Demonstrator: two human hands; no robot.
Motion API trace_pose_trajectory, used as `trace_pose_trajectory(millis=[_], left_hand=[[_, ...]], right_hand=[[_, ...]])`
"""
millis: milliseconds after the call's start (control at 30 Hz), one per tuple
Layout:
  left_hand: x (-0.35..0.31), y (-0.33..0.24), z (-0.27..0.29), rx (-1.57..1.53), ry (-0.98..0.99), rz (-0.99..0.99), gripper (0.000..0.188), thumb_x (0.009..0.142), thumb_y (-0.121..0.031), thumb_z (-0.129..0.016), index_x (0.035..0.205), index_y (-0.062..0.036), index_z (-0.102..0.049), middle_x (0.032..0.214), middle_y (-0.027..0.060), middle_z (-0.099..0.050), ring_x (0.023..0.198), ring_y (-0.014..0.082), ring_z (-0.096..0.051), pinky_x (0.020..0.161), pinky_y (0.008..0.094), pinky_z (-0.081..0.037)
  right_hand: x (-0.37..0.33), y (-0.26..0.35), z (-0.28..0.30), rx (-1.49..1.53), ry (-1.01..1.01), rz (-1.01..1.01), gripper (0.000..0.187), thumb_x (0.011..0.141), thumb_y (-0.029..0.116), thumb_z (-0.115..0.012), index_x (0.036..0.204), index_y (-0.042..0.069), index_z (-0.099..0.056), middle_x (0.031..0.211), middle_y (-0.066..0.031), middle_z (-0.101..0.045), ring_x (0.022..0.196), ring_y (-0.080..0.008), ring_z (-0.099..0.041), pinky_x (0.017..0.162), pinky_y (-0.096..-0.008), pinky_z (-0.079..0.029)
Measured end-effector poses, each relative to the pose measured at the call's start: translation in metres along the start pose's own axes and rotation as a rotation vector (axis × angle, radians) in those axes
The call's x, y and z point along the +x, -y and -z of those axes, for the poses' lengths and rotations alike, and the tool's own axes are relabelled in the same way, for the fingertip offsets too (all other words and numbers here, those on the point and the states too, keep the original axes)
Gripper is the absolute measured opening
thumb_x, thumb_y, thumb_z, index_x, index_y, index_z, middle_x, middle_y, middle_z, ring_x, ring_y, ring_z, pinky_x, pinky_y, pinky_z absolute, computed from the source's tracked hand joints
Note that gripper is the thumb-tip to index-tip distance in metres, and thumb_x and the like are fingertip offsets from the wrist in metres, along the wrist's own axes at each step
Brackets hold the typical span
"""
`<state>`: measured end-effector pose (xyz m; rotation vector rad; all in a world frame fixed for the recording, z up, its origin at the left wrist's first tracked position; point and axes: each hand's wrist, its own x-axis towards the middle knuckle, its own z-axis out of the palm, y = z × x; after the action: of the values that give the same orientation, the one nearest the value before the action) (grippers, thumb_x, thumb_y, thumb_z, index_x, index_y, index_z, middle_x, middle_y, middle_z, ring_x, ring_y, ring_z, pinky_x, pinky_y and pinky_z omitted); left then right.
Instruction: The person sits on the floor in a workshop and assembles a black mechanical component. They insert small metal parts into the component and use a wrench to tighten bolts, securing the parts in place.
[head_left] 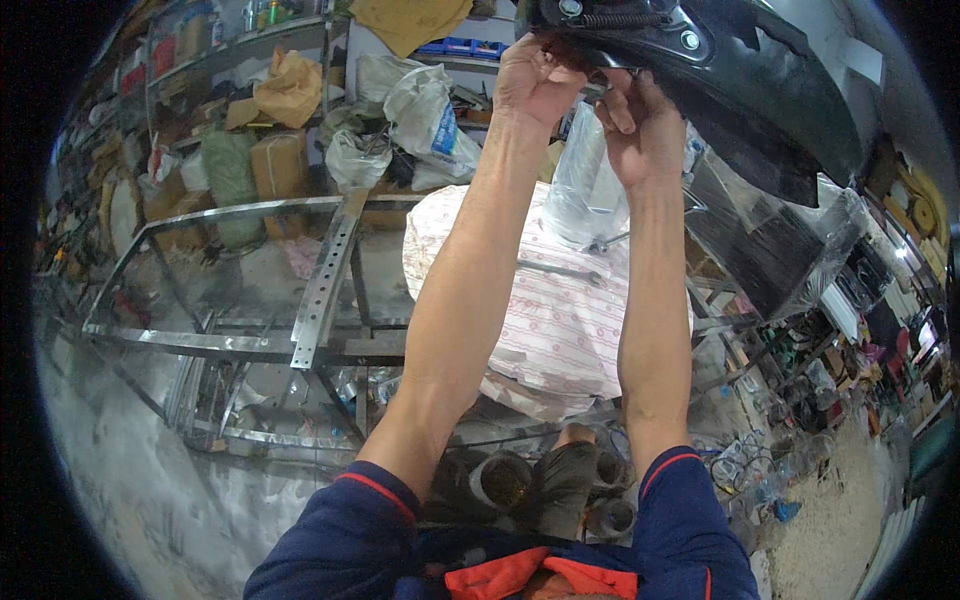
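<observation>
Both of my arms reach up to the underside of a large black part (770, 110) with bolt heads and a coil spring (625, 20). My left hand (540, 75) is closed against its lower edge, fingers curled and partly hidden by the part. Beside it, my right hand (642, 125) has its fingers bent in near the same edge, close to the left fingertips. Whatever the fingers of either hand grip is too small or hidden to name. Below them, a white cloth with pink pattern (560, 340) covers a rounded surface, and a wrench (557, 269) rests on it.
Clear plastic wrap (583, 180) stands upright on the cloth, with another wrench (620, 240) by its base. A metal frame with a perforated bar (330, 275) extends left. Shelves hold bags and a cardboard box (280, 165). Clutter lies at right; several round containers, including one pot (500, 480), are below.
</observation>
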<state>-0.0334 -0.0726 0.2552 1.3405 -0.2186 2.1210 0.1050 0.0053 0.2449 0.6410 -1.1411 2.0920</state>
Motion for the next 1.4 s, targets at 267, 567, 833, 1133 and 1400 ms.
trace_pose_trajectory(millis=[267, 567, 833, 1133, 1400], left_hand=[[0.0, -0.007, -0.002, 0.025, 0.105, 0.038, 0.028, 0.098, -0.017, -0.051, 0.117, -0.0019, -0.064, 0.12, 0.0156, -0.068, 0.113, 0.033, -0.063, 0.096, 0.0536, -0.051], [-0.006, 0.007, -0.02, -0.033, -0.195, -0.067, 0.028, 0.096, -0.013, -0.056, 0.12, 0.0, -0.061, 0.123, 0.0185, -0.065, 0.119, 0.0363, -0.06, 0.102, 0.0577, -0.049], [-0.008, 0.007, -0.039, -0.11, -0.361, -0.139, 0.023, 0.098, -0.012, -0.055, 0.115, 0.0015, -0.06, 0.121, 0.0185, -0.065, 0.115, 0.0347, -0.059, 0.105, 0.0573, -0.046], [-0.002, 0.0, -0.03, -0.02, -0.493, -0.076, 0.021, 0.097, -0.016, -0.055, 0.11, -0.0011, -0.06, 0.118, 0.0139, -0.065, 0.107, 0.0312, -0.062, 0.093, 0.0502, -0.05], [-0.01, 0.001, -0.048, -0.235, -0.41, -0.092, 0.026, 0.092, -0.017, -0.059, 0.112, -0.0005, -0.056, 0.116, 0.0154, -0.062, 0.122, 0.0359, -0.052, 0.106, 0.0629, -0.037]], right_hand=[[0.01, -0.024, 0.005, -0.034, -0.039, 0.1, 0.013, 0.102, 0.011, -0.049, 0.101, 0.001, -0.057, 0.09, -0.0127, -0.066, 0.06, -0.0126, -0.045, 0.061, -0.0306, -0.036], [0.038, -0.042, 0.013, 0.076, -0.104, 0.231, 0.011, 0.096, 0.002, -0.047, 0.093, -0.001, -0.058, 0.086, -0.0083, -0.059, 0.069, -0.0161, -0.049, 0.066, -0.0323, -0.04], [0.04, -0.056, 0.015, 0.166, -0.052, 0.279, 0.007, 0.093, 0.0, -0.051, 0.089, -0.001, -0.058, 0.086, -0.0087, -0.059, 0.072, -0.0181, -0.054, 0.064, -0.0323, -0.044], [0.057, -0.058, 0.012, 0.138, -0.047, 0.175, 0.017, 0.101, 0.007, -0.045, 0.103, -0.001, -0.06, 0.089, -0.0086, -0.063, 0.082, -0.0187, -0.061, 0.079, -0.0331, -0.053], [0.078, -0.066, 0.035, 0.22, -0.064, 0.019, 0.015, 0.094, -0.001, -0.05, 0.101, -0.003, -0.063, 0.091, -0.0084, -0.066, 0.074, -0.0152, -0.062, 0.065, -0.0273, -0.052]])
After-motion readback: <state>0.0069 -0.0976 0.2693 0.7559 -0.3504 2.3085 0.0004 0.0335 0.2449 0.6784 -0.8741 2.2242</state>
